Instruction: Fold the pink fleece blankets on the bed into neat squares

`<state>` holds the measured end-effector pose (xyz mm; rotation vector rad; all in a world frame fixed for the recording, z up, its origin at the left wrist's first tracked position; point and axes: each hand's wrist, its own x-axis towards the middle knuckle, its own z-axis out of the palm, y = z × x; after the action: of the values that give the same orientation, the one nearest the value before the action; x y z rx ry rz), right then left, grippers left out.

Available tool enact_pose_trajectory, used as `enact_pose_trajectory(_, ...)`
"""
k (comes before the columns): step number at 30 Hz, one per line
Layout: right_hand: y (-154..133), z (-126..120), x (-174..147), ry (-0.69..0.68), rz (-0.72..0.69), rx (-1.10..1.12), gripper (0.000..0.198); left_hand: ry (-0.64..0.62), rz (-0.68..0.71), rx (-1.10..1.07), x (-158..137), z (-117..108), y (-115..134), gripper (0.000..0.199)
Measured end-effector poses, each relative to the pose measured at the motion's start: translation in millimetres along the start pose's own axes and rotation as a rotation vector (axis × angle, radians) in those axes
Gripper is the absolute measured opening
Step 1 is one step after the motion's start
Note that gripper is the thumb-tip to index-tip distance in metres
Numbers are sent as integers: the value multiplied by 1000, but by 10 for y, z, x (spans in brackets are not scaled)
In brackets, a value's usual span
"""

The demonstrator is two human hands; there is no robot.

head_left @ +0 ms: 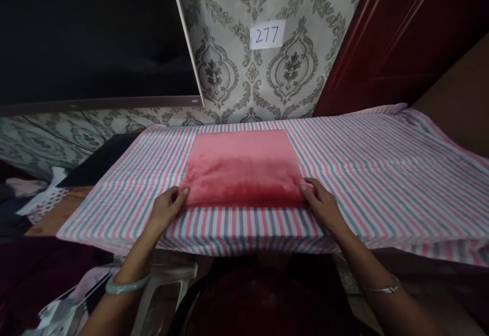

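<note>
A folded pink-red towel [244, 165] with a soft, plush-looking surface lies flat on a striped cloth [385, 173]. Its front half looks darker red than its back half. At the towel's near left corner, my left hand [166, 206] has the edge between thumb and fingers. My right hand [323, 204] pinches the near right corner in the same way. Some of the fingers on both hands are hidden under or behind the towel's edge.
The pink, grey and white striped cloth covers the table. Behind it are a patterned wall with a paper marked 277 [267, 34], a large dark television [95, 35] and a dark red wooden panel [385, 35]. A pale plastic stool [158, 285] stands below at left.
</note>
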<state>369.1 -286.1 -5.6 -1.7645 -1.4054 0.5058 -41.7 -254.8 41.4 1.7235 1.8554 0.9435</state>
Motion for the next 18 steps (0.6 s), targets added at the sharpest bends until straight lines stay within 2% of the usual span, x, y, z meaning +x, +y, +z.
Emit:
enact_pose_trajectory(3,-20,26,36,36,-13,-25,75,-33,-71,-212,-15,0,7,50)
enact_pose_trajectory(6,-86,24,67,89,-51,-59,67,-68,-135,-401,0,11,51,51)
enact_pose_trajectory(8,-163,-3,78,112,-64,-42,58,-37,-138,-477,23,5,82,48)
enact_pose_trajectory(10,-236,-30,78,137,-78,7,50,47,-113,-531,42,0,94,43)
enact_pose_trajectory(13,-251,-19,57,147,-90,74,43,88,-106,-526,42,24,47,40)
enact_pose_trajectory(18,-8,31,25,-2,-94,119,40,-39,-129,-395,12,18,-153,44)
